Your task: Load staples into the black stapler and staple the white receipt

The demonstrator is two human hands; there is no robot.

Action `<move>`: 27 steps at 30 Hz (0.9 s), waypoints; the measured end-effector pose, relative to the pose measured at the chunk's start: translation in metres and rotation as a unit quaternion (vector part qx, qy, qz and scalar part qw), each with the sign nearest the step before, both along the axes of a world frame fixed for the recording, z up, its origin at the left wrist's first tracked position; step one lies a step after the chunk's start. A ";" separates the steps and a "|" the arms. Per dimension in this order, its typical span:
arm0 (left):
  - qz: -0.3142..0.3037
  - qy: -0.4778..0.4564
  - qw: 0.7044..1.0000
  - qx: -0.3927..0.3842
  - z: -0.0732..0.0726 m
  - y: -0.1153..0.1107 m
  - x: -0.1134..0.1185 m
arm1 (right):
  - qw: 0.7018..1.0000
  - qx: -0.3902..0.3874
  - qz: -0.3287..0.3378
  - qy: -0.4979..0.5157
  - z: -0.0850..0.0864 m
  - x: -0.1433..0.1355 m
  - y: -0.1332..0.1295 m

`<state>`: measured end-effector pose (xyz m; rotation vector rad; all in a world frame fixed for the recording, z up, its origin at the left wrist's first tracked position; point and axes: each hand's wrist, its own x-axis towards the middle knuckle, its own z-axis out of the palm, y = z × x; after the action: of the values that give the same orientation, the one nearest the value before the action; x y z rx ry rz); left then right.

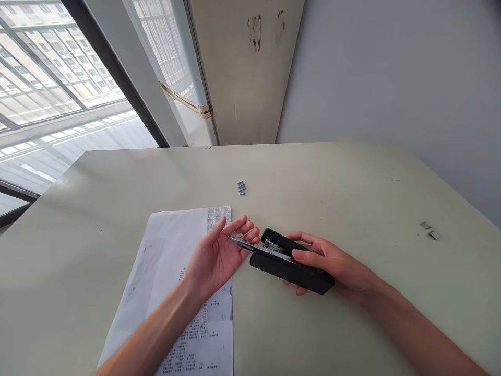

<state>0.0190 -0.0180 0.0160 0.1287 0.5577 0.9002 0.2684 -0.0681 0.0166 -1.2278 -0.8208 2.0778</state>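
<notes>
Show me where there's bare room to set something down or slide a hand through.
Bare tabletop lies left of the paper, between the middle staple strips and the two far-right strips, and below the stapler between paper and right forearm. It's crowded at center: the right hand holds the stapler and the open left hand is above the paper.

One camera, worn on the person's head, supplies the view. It looks from above the near side of the table (352, 198), facing forward and steeply enough downward to show much of the table's top. It is close to the left hand (215, 256) and right hand (324, 258), which appear over the table. The field is wide, reaching past the table's far edge to a window (55, 73) at its far left, a beige panel (235, 89) behind it and a grey wall (383, 78) at its far right.
</notes>
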 end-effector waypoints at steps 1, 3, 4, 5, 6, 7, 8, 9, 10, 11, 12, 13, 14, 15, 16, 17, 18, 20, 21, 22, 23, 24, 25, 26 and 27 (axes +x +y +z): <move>0.001 0.003 1.000 -0.003 0.001 0.000 0.001 | 1.000 -0.002 -0.001 0.002 0.000 0.000 0.000; 0.004 0.011 1.000 -0.005 0.001 0.000 0.001 | 1.000 -0.004 0.001 0.005 0.000 0.001 0.000; 0.004 0.015 1.000 -0.005 0.001 0.001 0.002 | 1.000 -0.004 0.002 0.006 0.000 0.001 0.000; 0.004 0.019 1.000 -0.004 0.001 0.001 0.001 | 1.000 -0.003 0.004 0.007 0.000 0.001 0.000; 0.003 0.023 1.000 -0.002 0.001 0.001 0.001 | 1.000 -0.004 0.006 0.009 0.000 0.002 0.000; 0.001 0.026 1.000 0.000 0.001 0.001 0.001 | 1.000 -0.005 0.009 0.012 0.001 0.002 0.000; -0.003 0.029 1.000 0.004 0.000 0.001 0.001 | 1.000 -0.007 0.013 0.015 0.001 0.002 0.000; -0.007 0.032 0.999 0.009 0.000 0.001 0.001 | 1.000 -0.009 0.015 0.020 0.002 0.002 0.000; -0.011 0.035 0.999 0.015 -0.001 0.001 0.000 | 1.000 -0.010 0.017 0.024 0.002 0.002 0.000; -0.016 0.038 0.999 0.021 -0.001 0.001 0.000 | 0.999 -0.012 0.017 0.027 0.002 0.002 0.000; -0.019 0.040 0.999 0.025 -0.001 0.001 0.000 | 0.999 -0.013 0.016 0.028 0.002 0.002 0.000; -0.020 0.043 0.998 0.028 -0.001 0.001 0.000 | 0.999 -0.014 0.016 0.027 0.002 0.002 0.000; -0.019 0.046 0.998 0.030 -0.002 0.001 -0.001 | 0.999 -0.015 0.017 0.025 0.002 0.002 0.000; -0.018 0.048 0.998 0.032 -0.002 0.001 -0.001 | 0.999 -0.015 0.019 0.024 0.002 0.003 0.000; -0.017 0.049 0.998 0.033 -0.002 0.001 -0.001 | 0.999 -0.015 0.024 0.023 0.001 0.003 0.001; -0.015 0.048 0.998 0.032 -0.002 0.001 -0.002 | 0.999 -0.013 0.029 0.022 0.001 0.004 0.001; -0.014 0.046 0.998 0.029 -0.002 0.001 -0.002 | 0.999 -0.010 0.034 0.023 0.002 0.004 0.001; -0.007 0.039 0.999 0.016 -0.002 0.002 -0.003 | 0.999 -0.002 0.043 0.024 0.002 0.005 0.001; -0.002 0.035 0.999 0.009 -0.002 0.002 -0.004 | 0.999 0.001 0.047 0.024 0.002 0.005 0.000; 0.002 0.034 0.999 0.002 -0.002 0.002 -0.004 | 0.999 0.003 0.050 0.022 0.002 0.005 0.000; 0.006 0.035 0.999 -0.004 -0.002 0.002 -0.005 | 0.998 0.004 0.053 0.022 0.003 0.005 0.000; 0.009 0.038 0.999 -0.009 -0.002 0.002 -0.006 | 0.998 0.006 0.055 0.020 0.003 0.005 0.000; 0.010 0.041 0.999 -0.013 -0.002 0.003 -0.006 | 0.998 0.007 0.058 0.017 0.003 0.005 0.000; 0.011 0.045 0.999 -0.016 -0.001 0.003 -0.007 | 0.998 0.007 0.060 0.014 0.004 0.005 -0.001; 0.011 0.048 0.999 -0.018 -0.001 0.002 -0.007 | 0.998 0.008 0.061 0.012 0.004 0.005 -0.001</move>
<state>0.0122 -0.0156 0.0150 0.1338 0.6652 0.9092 0.2732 -0.0688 0.0210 -1.1689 -0.9202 2.1731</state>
